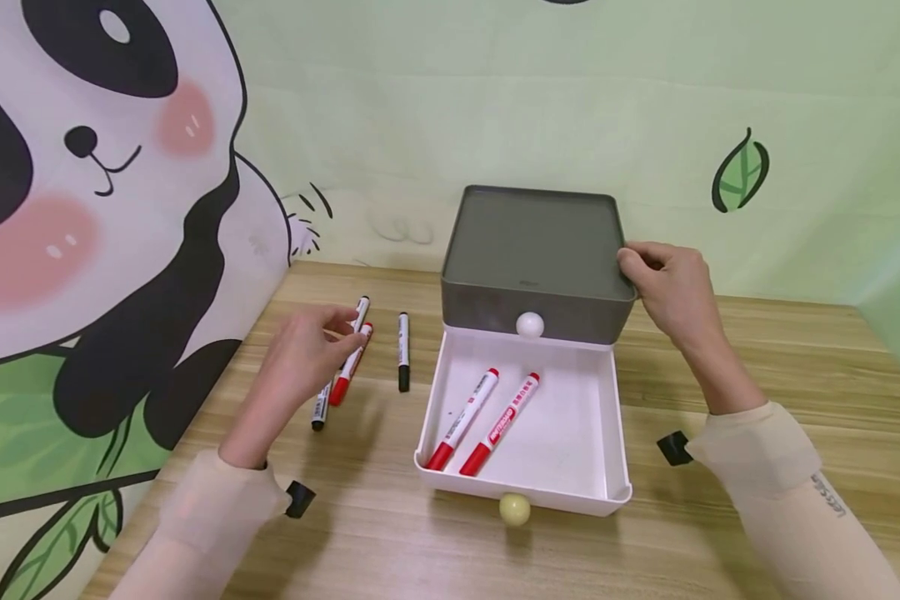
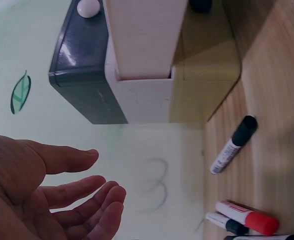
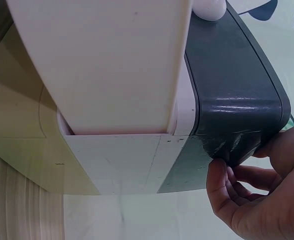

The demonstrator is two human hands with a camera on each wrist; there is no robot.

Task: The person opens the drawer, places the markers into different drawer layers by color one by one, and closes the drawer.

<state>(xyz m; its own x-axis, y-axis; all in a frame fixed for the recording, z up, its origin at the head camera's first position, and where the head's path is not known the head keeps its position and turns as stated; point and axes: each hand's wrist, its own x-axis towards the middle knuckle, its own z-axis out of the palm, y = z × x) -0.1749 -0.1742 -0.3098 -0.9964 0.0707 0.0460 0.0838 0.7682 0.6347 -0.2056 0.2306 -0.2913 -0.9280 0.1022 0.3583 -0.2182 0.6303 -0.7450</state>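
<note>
A small drawer cabinet with a dark grey top tier [image 1: 536,242] stands against the backdrop. Its white drawer [image 1: 570,433] is pulled out, and two red-capped markers [image 1: 501,423] lie slanted inside. My right hand [image 1: 675,292] grips the cabinet's upper right edge, thumb on top and fingers against the side [image 3: 218,190]. Over the table to the left, my left hand [image 1: 300,350] is held with loosely bent fingers and nothing between them. Beneath and beside it lie a red-capped marker [image 1: 351,364] and black-capped markers, partly hidden in the head view. A separate black-capped marker [image 1: 403,352] lies nearer the cabinet.
A white round knob [image 1: 529,325] marks the grey tier, and a yellowish knob [image 1: 514,509] sits on the open drawer's front. Below the white tier is a yellow tier [image 2: 207,75]. A panda-printed cloth [image 1: 360,108] hangs behind the wooden table [image 1: 375,533].
</note>
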